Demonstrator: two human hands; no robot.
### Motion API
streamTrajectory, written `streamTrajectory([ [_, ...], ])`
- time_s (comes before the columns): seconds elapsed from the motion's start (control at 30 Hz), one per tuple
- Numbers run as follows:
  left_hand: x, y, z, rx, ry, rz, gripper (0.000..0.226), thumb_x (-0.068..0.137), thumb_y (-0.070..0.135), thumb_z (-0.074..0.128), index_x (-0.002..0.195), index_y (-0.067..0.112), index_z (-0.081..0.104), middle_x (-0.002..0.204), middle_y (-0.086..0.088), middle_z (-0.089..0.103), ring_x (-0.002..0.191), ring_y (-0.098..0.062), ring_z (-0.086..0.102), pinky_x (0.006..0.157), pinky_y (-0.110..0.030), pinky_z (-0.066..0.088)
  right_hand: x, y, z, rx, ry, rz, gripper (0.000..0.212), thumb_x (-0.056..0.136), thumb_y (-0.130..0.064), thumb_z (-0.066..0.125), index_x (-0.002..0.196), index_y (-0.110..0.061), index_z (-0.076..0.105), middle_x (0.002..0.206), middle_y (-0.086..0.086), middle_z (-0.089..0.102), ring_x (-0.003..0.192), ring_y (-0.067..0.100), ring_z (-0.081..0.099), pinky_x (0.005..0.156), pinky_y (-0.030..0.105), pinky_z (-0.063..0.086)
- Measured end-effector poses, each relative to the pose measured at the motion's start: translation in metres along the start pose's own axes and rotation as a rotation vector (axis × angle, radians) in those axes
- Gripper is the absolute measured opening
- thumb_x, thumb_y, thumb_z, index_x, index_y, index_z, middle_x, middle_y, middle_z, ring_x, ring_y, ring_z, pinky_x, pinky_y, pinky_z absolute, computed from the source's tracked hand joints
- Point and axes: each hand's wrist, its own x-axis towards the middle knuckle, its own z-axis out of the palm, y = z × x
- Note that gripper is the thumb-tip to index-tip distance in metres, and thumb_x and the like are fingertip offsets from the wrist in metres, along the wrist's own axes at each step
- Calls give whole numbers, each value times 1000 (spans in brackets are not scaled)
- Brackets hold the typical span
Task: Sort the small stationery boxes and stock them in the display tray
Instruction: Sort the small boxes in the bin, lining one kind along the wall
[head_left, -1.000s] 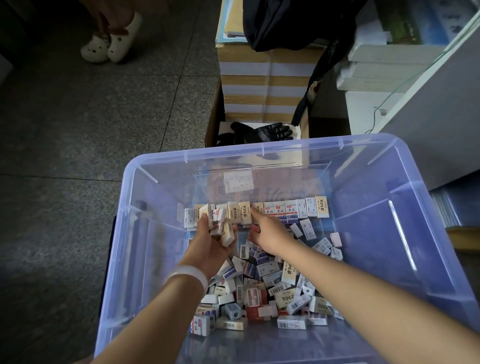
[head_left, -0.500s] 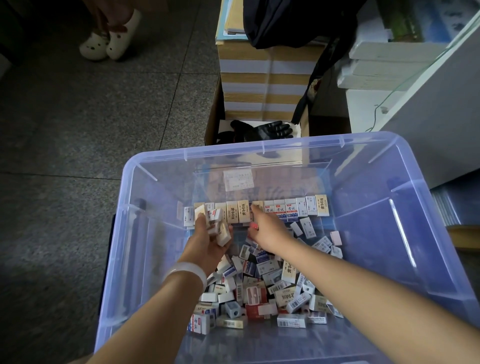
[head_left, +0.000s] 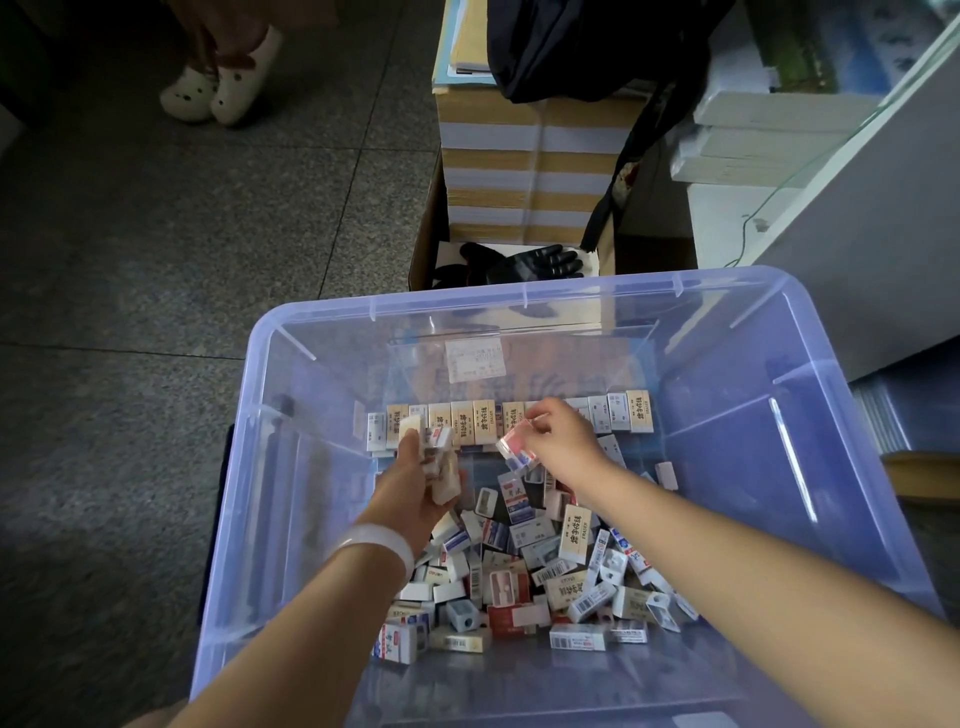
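the left hand (head_left: 415, 483) grips a small stack of boxes (head_left: 441, 467), likely ready for the upright row (head_left: 509, 421) along the clear bin (head_left: 519, 299)'s far wall. the right hand (head_left: 558, 441) pinches one box (head_left: 517, 452) above the loose pile (head_left: 530, 571). box labels stay unreadable; the forearms hide part of the pile.

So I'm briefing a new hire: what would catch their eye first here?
The big clear plastic bin, with a loose heap of small boxes on its floor and a neat row of boxes standing along the far wall. Above the heap, the left hand grips several boxes while the right hand pinches a red-and-white box.
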Motion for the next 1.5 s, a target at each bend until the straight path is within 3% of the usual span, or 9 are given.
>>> streamTrajectory([
  [0.1, -1, -4, 0, 229, -4, 36, 38, 98, 41, 44, 107, 5, 53, 87, -13, 58, 68, -21, 60, 55, -31, 57, 3, 3, 4, 230, 149, 125, 8, 91, -14, 59, 98, -13, 55, 107, 7, 65, 81, 17, 60, 69, 33, 53],
  [0.2, 2, -7, -3, 364, -28, 68, 42, 96, 43, 46, 115, 7, 56, 93, -14, 61, 77, -25, 61, 77, -42, 56, 6, -2, 10, 376, 216, 187, 10, 92, -15, 57, 102, -15, 55, 105, 3, 65, 68, 15, 59, 52, 24, 47],
  [0.37, 4, -7, -4, 493, -24, 91, 38, 95, 43, 49, 118, 13, 58, 111, -19, 61, 91, -32, 62, 85, -45, 53, 1, 0, 4, -43, 257, -3, 32, 95, -12, 50, 126, -10, 56, 130, 6, 57, 116, 23, 55, 93, 27, 42],
  [0.53, 4, -9, -2, 509, -62, 61, 38, 95, 44, 47, 111, 12, 58, 98, -16, 63, 80, -28, 62, 87, -45, 52, 0, 9, 2, -515, 157, -215, 44, 96, -10, 46, 139, -20, 44, 129, 5, 48, 91, 19, 58, 73, 27, 50],
  [0.9, 7, -12, -4, 538, -83, 70, 40, 95, 46, 45, 112, 13, 59, 94, -15, 65, 80, -27, 63, 88, -45, 51, 5, -1, 19, -411, 132, -87, 23, 93, -30, 56, 98, -8, 59, 97, 5, 67, 89, 22, 63, 72, 31, 49],
  [1.03, 6, -10, -2, 523, -90, 67, 39, 96, 44, 45, 113, 12, 59, 95, -15, 64, 78, -25, 63, 83, -41, 53, 2, -2, 3, -312, 76, -140, 28, 95, -25, 52, 112, -5, 64, 111, 5, 66, 93, 16, 61, 79, 20, 40],
  [1.17, 4, -10, -1, 508, -99, 67, 41, 96, 44, 45, 117, 11, 58, 93, -13, 62, 75, -23, 62, 75, -38, 52, 8, 3, -14, 12, 161, -37, 16, 92, -15, 57, 106, -8, 60, 109, 8, 63, 83, 17, 59, 77, 30, 50],
  [1.27, 4, -9, 0, 514, -101, 70, 43, 96, 45, 45, 120, 11, 57, 94, -12, 62, 75, -22, 62, 72, -36, 51, 8, 7, -14, 108, 168, 61, 22, 91, -7, 55, 113, -11, 57, 115, 7, 58, 93, 17, 54, 76, 25, 42],
  [1.5, -3, -8, 2, 461, -149, 65, 39, 97, 40, 45, 123, 12, 55, 97, -10, 62, 76, -20, 62, 64, -31, 52, -1, 19, -8, -395, 293, -144, 19, 86, -18, 65, 98, -11, 53, 96, 7, 64, 80, 21, 57, 61, 29, 44],
])
